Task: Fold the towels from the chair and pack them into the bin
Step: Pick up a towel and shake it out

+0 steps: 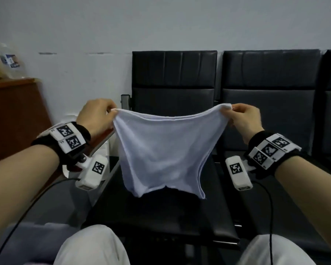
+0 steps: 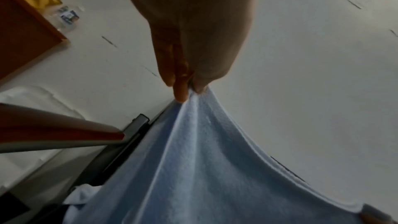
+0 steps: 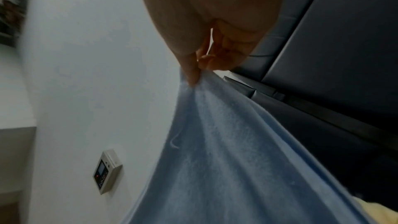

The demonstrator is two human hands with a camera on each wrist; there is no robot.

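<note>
Head view, bottom of frame: two knees in pale trousers, both forearms reaching forward, marker bands on the wrists. Left hand pinches the upper left corner of a pale blue towel; right hand pinches the upper right corner. Towel hangs spread between them at frame centre, top edge sagging, doubled layers visible along its right side, lower edge just above the black chair seat. Left wrist view: fingers and thumb clamp bunched cloth, folds fanning down toward the lower right. Right wrist view: thumb and fingers pinch the corner, cloth running to the lower right. Behind the towel, chair backrest, a second black chair right of it. Brown wooden cabinet at left. White wall across the top. Bin not in view.
</note>
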